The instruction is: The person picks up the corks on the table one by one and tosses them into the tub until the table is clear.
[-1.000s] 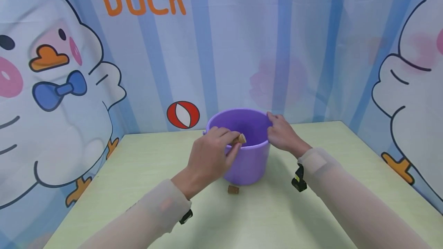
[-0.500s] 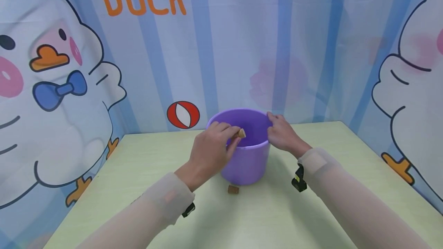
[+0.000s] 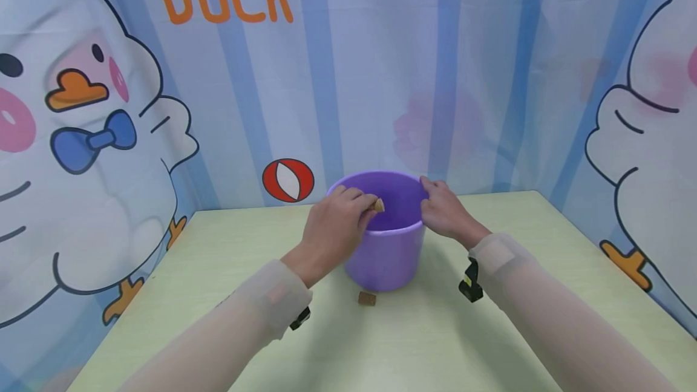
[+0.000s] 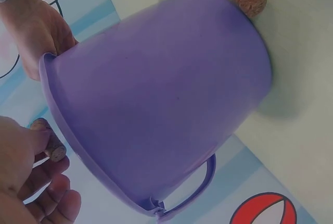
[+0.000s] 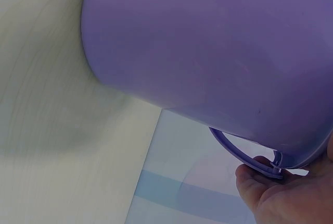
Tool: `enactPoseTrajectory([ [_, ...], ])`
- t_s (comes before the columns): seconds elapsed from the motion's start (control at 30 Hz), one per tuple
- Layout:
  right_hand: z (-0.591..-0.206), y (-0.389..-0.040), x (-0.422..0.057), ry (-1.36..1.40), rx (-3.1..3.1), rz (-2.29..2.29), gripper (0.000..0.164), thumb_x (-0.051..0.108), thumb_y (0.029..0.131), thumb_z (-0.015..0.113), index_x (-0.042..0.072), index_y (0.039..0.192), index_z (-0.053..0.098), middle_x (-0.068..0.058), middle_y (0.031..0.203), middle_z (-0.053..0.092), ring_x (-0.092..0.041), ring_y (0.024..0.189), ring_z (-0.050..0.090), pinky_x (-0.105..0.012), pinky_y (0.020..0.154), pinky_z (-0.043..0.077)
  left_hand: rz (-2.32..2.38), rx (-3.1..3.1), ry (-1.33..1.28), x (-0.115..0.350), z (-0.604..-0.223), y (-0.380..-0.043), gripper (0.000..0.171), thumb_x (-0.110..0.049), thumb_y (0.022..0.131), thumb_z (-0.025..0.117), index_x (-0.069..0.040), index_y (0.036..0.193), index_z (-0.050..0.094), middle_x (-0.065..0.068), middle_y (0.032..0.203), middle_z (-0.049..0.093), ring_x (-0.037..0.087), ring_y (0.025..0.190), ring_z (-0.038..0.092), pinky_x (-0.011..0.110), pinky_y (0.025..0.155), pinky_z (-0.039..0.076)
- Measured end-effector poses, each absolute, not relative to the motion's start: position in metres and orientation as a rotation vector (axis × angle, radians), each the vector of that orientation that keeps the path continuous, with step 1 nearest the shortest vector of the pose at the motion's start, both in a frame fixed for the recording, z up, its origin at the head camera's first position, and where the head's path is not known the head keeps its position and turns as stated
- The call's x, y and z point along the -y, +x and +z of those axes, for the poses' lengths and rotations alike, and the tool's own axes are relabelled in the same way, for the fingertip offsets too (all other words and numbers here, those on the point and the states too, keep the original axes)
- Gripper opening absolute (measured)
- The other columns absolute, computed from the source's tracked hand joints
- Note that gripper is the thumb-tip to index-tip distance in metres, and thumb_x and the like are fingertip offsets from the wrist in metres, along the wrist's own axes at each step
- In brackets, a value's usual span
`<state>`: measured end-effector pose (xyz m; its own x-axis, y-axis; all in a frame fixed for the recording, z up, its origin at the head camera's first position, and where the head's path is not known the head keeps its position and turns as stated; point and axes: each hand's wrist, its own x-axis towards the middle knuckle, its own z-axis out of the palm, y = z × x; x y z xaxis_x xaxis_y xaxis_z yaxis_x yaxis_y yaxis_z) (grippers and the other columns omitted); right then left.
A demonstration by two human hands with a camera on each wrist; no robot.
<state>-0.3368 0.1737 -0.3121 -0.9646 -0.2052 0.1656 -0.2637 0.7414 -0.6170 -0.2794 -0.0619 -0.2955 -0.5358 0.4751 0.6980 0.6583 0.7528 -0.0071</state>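
Observation:
A purple bucket stands upright on the table, its mouth facing up. My left hand pinches a cork between thumb and fingers over the near left part of the rim. The left wrist view shows this cork just outside the rim line, apart from the bucket wall. My right hand grips the bucket's rim on the right side, and in the right wrist view its fingers curl by the handle joint. Another cork lies on the table against the bucket's near foot. The bucket's bottom inside is hidden.
The pale table reaches back to a printed curtain with duck figures and a ball picture. The bucket's handle hangs down along its far side. Black wrist straps sit at the sleeve cuffs.
My left hand has moved slightly up and away from me over the rim, still pinching the cork. The right hand, the bucket and the cork on the table stay in place.

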Motion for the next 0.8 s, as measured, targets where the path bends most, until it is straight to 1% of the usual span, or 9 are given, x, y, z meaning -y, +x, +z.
enactPoseTrajectory([
  [0.2, -0.3124, -0.3371, -0.1746, 0.385, 2.854, 1.019, 0.062, 0.01, 0.102, 0.027, -0.004, 0.161, 0.013, -0.033, 0.162, 0.019, -0.048, 0.15, 0.021, -0.06, 0.121, 0.021, -0.262, 2.3, -0.848, 0.0591, -0.2955, -0.2845, 0.012, -0.018, 0.095, 0.074, -0.017, 0.106, 0.08, -0.003, 0.093, 0.075, 0.018, 0.084, 0.061, 0.029, 0.075, 0.058],
  [0.37, -0.3129, -0.337, -0.1747, 0.384, 2.856, 1.026, 0.062, 0.01, 0.102, 0.027, -0.004, 0.161, 0.012, -0.033, 0.162, 0.018, -0.049, 0.15, 0.019, -0.06, 0.121, 0.02, -0.175, 2.364, -0.839, 0.058, -0.2973, -0.2872, 0.016, -0.019, 0.096, 0.073, -0.017, 0.11, 0.08, -0.002, 0.097, 0.076, 0.018, 0.084, 0.061, 0.03, 0.077, 0.057],
  [0.6, -0.3125, -0.3357, -0.173, 0.376, 2.842, 1.021, 0.063, 0.01, 0.102, 0.028, -0.004, 0.161, 0.014, -0.033, 0.161, 0.02, -0.048, 0.15, 0.022, -0.06, 0.121, 0.022, -0.121, 2.391, -0.809, 0.0587, -0.2985, -0.2886, 0.027, -0.023, 0.095, 0.075, -0.013, 0.12, 0.077, 0.002, 0.107, 0.076, 0.021, 0.094, 0.066, 0.032, 0.085, 0.058],
  [0.8, -0.3117, -0.3352, -0.1728, 0.378, 2.847, 1.023, 0.063, 0.01, 0.102, 0.027, -0.004, 0.161, 0.013, -0.034, 0.161, 0.02, -0.049, 0.15, 0.022, -0.06, 0.121, 0.022, -0.169, 2.362, -0.806, 0.0596, -0.3001, -0.2872, 0.026, -0.022, 0.095, 0.075, -0.013, 0.119, 0.077, 0.002, 0.107, 0.076, 0.022, 0.096, 0.066, 0.033, 0.086, 0.059],
])
